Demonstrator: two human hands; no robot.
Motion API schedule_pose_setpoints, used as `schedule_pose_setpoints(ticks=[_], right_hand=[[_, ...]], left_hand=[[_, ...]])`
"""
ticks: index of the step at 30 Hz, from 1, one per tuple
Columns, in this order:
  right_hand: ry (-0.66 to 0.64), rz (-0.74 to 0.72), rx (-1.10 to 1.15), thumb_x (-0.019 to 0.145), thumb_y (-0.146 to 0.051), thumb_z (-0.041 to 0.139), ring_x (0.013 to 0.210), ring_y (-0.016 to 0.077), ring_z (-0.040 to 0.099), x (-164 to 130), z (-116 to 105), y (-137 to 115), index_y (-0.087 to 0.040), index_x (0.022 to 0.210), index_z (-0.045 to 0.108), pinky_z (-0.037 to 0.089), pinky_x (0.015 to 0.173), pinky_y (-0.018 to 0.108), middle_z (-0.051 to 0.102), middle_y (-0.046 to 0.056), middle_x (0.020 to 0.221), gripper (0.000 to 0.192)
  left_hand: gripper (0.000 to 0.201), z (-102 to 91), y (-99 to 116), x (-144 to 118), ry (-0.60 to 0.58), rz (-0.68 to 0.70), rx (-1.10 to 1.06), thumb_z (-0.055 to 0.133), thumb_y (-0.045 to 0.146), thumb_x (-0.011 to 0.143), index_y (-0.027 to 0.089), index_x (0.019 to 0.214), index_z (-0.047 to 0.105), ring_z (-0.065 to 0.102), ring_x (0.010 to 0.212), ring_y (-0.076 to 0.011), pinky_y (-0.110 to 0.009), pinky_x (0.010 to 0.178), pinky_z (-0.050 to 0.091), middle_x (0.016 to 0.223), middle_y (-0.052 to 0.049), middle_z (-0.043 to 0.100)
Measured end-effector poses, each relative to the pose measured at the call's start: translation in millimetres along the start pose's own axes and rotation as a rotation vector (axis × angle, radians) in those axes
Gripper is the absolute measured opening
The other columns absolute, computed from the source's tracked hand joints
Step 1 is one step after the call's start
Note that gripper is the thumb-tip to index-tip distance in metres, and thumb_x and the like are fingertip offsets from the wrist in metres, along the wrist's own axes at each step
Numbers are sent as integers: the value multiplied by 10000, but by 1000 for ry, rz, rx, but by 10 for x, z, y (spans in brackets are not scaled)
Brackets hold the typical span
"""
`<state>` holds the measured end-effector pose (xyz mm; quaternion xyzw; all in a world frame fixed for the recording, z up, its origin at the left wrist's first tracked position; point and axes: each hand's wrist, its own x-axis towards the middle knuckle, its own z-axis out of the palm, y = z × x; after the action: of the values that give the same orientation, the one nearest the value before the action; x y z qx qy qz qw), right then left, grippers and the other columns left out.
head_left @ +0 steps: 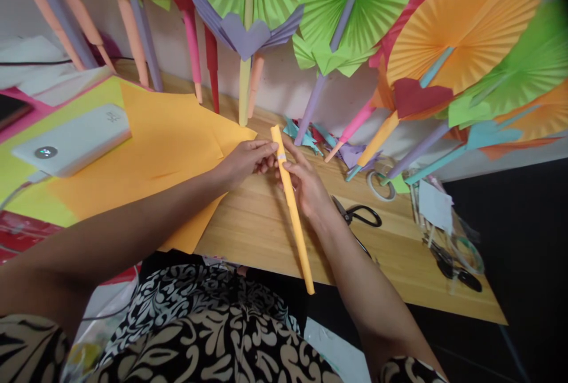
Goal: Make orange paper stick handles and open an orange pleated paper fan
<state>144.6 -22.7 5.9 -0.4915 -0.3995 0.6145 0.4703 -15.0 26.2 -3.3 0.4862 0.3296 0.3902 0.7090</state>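
Observation:
A rolled orange paper tube (293,211) slants over the wooden table, its lower end reaching past the front edge. My right hand (306,182) wraps round the tube's upper part, thumb lying across it. At the tube's left side, my left hand (260,157) pinches near the top, with thumb and fingertips touching the paper; a pale patch, perhaps tape, shows there. Some fingers of both hands are hidden behind the tube. Large orange paper sheets (164,134) lie under and beside my left forearm. Black-handled scissors (355,214) rest just right of my right wrist.
Pleated paper fans on stick handles, such as a green fan (355,10) and an orange fan (470,22), lean along the wall. A white power bank (75,139) with a cable sits on the sheets. A tape roll (380,186) and paper scraps (306,134) lie toward the back.

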Motion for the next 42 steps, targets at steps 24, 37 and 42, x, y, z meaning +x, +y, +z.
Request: schedule_pose_setpoints(ticks=[24, 37, 42], right_hand=[[134, -329, -173, 795, -386, 745, 743, 173, 537, 18, -31, -11, -286, 1015, 673, 454, 663, 337, 584, -3, 798, 251], [95, -350, -161, 771, -354, 758, 722, 147, 521, 41, -53, 2, -285, 1050, 657, 434, 655, 315, 567, -26, 792, 305], [110, -376, -196, 814, -344, 728, 742, 153, 541, 45, -91, -27, -280, 1061, 656, 439, 644, 306, 582, -19, 797, 266]], left_hand=[[344, -6, -58, 43, 34, 16, -20, 720, 304, 885, 163, 640, 524, 446, 483, -53, -230, 511, 300, 559, 33, 527], [345, -43, -110, 60, -16, 20, -34, 783, 359, 811, 152, 642, 567, 471, 510, -57, -230, 530, 332, 599, 22, 563], [309, -49, -118, 62, -16, 2, -37, 744, 303, 845, 144, 644, 571, 482, 515, -54, -229, 545, 343, 611, 16, 574]])
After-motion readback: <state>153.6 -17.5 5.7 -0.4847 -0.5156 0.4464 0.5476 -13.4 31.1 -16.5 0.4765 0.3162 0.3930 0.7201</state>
